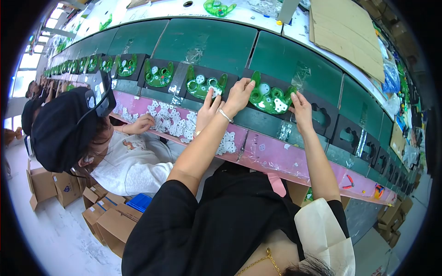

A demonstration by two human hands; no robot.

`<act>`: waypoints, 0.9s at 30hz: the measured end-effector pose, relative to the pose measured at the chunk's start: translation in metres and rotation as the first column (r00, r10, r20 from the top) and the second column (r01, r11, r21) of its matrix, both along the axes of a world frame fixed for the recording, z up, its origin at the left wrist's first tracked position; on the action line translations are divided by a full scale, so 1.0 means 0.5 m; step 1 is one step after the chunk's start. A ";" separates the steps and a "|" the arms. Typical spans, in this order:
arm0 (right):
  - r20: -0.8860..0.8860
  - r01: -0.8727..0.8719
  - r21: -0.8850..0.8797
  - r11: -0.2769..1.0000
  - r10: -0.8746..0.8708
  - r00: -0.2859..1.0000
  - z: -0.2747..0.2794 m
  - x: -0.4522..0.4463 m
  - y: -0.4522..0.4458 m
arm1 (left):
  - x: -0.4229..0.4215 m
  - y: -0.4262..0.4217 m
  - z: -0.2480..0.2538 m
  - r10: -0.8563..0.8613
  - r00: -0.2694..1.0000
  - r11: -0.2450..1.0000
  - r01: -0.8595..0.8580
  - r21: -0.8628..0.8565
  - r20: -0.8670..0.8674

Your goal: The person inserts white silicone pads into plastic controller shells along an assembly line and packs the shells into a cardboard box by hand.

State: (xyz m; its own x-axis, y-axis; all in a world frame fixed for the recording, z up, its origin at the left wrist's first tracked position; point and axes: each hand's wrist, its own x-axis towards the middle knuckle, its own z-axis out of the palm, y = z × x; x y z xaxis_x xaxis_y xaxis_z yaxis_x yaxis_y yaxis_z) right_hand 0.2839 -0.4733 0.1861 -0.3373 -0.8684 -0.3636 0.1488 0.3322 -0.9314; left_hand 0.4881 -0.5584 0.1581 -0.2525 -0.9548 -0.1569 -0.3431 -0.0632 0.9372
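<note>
Directly between the left hand [236, 97] and the right hand [301, 110], touching both: a green controller shell [274, 102], over a black holder [247, 73] on a green line [207, 37]. Too hard to tell whether resting fully in the holder or slightly raised.

Translucent, glossy plastic for the shell, with two curved horns, round openings and white parts inside. Dark and matte for the holder; smooth panels along the line, joined by strips of crinkled clear tape [195, 54]. On the near side, a pink ledge [271, 154], with flat white pieces [170, 119] heaped loosely at the left.

At the left horn, left hand closed in a pinch, with thumb and forefinger on the plastic; on the wrist, a pale bracelet [225, 116]. At the right horn, right hand partly closed, with fingers bent and fingertips gripping the edge.

Just left of the left hand, a co-worker's hand [209, 110] touching a neighboring shell [198, 79]; farther left, the co-worker's other hand [142, 124] beside the white pieces. Right of the right hand, another black holder [320, 103] with a shaped cut-out. Well apart on the ledge, a red-handled tool [348, 182].
</note>
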 end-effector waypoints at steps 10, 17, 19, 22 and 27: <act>-0.181 0.132 -0.244 0.961 -0.179 0.967 -0.015 -0.004 0.043 | -0.020 0.033 0.009 -0.022 0.998 0.976 0.034 -0.216 0.055; -0.240 0.323 -0.340 0.883 -0.414 0.878 0.036 -0.070 0.152 | -0.129 0.092 0.151 -0.146 0.969 0.975 0.176 0.138 -0.199; -0.091 0.443 -0.357 0.823 -0.502 0.860 0.070 -0.111 0.242 | -0.204 0.144 0.191 -0.266 0.935 0.941 0.304 0.145 -0.234; -0.123 0.619 -0.399 0.676 -0.709 0.695 0.090 -0.174 0.411 | -0.329 0.265 0.220 -0.402 0.891 0.898 0.428 0.098 -0.211; -0.101 0.802 -0.279 0.528 -0.847 0.522 0.082 -0.254 0.770 | -0.520 0.536 0.204 -0.705 0.690 0.674 0.724 0.146 -0.165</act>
